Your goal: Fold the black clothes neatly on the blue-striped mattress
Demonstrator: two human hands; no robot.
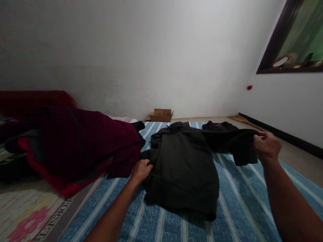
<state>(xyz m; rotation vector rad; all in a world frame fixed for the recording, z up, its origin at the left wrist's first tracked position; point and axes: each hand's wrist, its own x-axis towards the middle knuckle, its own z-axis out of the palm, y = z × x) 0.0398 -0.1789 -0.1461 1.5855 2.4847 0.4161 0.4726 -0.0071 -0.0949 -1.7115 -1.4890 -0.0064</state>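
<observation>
A dark long-sleeved shirt (184, 168) with a collar lies spread on a blue striped sheet (234, 191), its collar pointing toward the wall. My right hand (267, 144) pinches one sleeve and holds it stretched out to the right, partly lifted off the sheet. On the other side my left hand (141, 170) is closed on the shirt's left edge, at what looks like the other sleeve. That sleeve is bunched against the body of the shirt.
A heap of maroon clothes (93, 141) with red trim lies at the left, on a flowered cover (27, 215). Another dark garment (219, 126) rests behind the outstretched sleeve. An open cardboard box (161, 116) stands by the wall. A dark-framed window (297, 37) is at upper right.
</observation>
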